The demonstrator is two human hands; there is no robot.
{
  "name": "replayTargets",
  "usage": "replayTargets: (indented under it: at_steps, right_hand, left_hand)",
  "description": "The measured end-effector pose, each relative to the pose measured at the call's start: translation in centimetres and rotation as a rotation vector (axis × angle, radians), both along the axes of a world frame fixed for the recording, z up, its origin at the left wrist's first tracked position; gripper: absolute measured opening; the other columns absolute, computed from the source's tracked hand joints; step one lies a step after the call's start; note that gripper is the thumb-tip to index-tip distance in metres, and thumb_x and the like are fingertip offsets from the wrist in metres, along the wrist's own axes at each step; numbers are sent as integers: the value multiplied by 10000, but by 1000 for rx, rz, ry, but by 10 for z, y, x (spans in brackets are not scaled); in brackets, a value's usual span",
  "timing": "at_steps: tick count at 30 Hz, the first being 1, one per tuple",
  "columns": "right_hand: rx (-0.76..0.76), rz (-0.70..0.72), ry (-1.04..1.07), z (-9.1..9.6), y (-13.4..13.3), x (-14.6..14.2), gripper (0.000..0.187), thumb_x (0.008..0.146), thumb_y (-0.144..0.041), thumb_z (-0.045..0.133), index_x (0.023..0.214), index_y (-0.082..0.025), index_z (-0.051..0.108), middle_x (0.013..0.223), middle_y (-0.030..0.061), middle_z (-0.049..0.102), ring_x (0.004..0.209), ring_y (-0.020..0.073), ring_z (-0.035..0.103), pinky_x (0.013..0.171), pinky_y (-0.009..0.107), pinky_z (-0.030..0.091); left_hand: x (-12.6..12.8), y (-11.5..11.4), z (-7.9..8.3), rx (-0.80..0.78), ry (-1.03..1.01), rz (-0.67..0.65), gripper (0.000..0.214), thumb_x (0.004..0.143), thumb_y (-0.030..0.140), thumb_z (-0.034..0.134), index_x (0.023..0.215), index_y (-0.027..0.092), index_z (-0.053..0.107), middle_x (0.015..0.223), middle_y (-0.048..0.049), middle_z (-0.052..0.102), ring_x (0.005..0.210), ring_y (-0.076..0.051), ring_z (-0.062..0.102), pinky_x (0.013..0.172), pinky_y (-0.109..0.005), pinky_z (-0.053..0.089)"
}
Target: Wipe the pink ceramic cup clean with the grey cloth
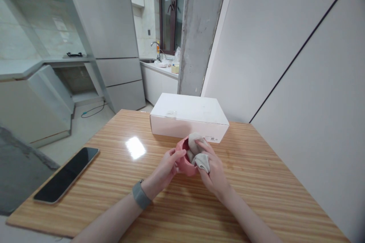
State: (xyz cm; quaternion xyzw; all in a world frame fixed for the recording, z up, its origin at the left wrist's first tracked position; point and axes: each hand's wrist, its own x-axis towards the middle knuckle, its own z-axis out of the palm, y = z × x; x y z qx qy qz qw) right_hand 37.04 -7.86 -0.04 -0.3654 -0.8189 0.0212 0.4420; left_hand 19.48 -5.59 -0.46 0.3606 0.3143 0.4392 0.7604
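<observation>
A pink bowl-like container [187, 169] is tilted above the table, its opening turned toward my right side. My left hand [170, 164] grips its left rim, thumb over the edge and fingers around the outside. In my right hand [212, 167] is a light grey cloth [202, 161], bunched up and partly inside the container's opening. The fingers of the right hand are closed around the cloth, and part of it hangs out over the rim. The container's inside is mostly hidden by the cloth. A grey band is on my left wrist.
Just beyond my hands lies a closed white box [189, 117] on the wood-grain table [119, 171]. A phone with a dark screen [68, 174] rests near the table's left edge. A white wall [299, 95] borders the right side. Behind are a fridge [114, 30] and a sink counter.
</observation>
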Motion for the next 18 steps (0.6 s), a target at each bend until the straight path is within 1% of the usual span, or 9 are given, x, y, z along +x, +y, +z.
replayTargets:
  at_steps: [2, 4, 7, 9, 11, 13, 15, 18]
  right_hand:
    - [-19, 43, 6, 1, 0, 7, 172, 880, -179, 444, 767, -227, 564, 792, 83, 644, 1282, 305, 524, 1138, 580, 347]
    - [-42, 103, -10, 3, 0, 13, 193, 882, -198, 435, 743, -234, 563, 757, 71, 638, 1269, 301, 539, 1131, 567, 360]
    - [-76, 194, -34, 8, -1, 19, 224, 870, -205, 423, 699, -244, 561, 703, 56, 629, 1245, 286, 567, 1107, 529, 407]
    - [-82, 220, -53, 12, -1, 21, 221, 860, -200, 426, 705, -242, 577, 700, 53, 639, 1235, 281, 579, 1107, 517, 414]
    - [-80, 216, -76, 14, -1, 21, 210, 854, -190, 432, 720, -237, 587, 707, 56, 646, 1243, 284, 573, 1129, 526, 389]
    - [-89, 190, -95, 15, 0, 20, 197, 850, -182, 441, 716, -231, 577, 706, 62, 641, 1263, 294, 556, 1150, 542, 358]
    - [-98, 143, -118, 13, 1, 17, 188, 850, -172, 452, 710, -224, 567, 720, 73, 643, 1284, 304, 535, 1171, 562, 319]
    - [-108, 44, -152, 8, 2, 8, 190, 861, -152, 461, 732, -203, 591, 800, 105, 676, 1326, 309, 488, 1199, 595, 237]
  left_hand:
    - [-3, 3, 0, -25, -10, -83, 439, 812, 481, 668, 1107, 156, 676, 995, -83, 719, 850, -184, 639, 669, -248, 495]
    - [-8, 8, -2, -73, 8, -151, 442, 840, 508, 624, 1126, 174, 673, 991, -63, 721, 838, -169, 633, 672, -239, 490]
    - [-14, 13, -7, -140, 75, -235, 424, 811, 508, 648, 974, 119, 694, 824, -70, 715, 685, -164, 619, 618, -268, 500]
    - [-17, 15, -10, -158, 112, -259, 412, 772, 486, 683, 898, 93, 688, 760, -82, 704, 628, -172, 612, 586, -294, 511]
    - [-17, 15, -12, -160, 129, -233, 394, 732, 467, 713, 885, 106, 676, 764, -76, 705, 630, -175, 621, 582, -301, 521]
    - [-15, 14, -12, -148, 129, -178, 375, 694, 457, 743, 855, 130, 655, 741, -47, 692, 615, -159, 614, 573, -285, 520]
    - [-11, 13, -12, -127, 118, -116, 374, 678, 461, 759, 822, 141, 630, 707, -26, 670, 580, -137, 591, 555, -266, 510]
    - [-5, 10, -12, -89, 89, -22, 367, 680, 437, 773, 822, 145, 600, 715, -19, 656, 575, -119, 576, 558, -251, 502]
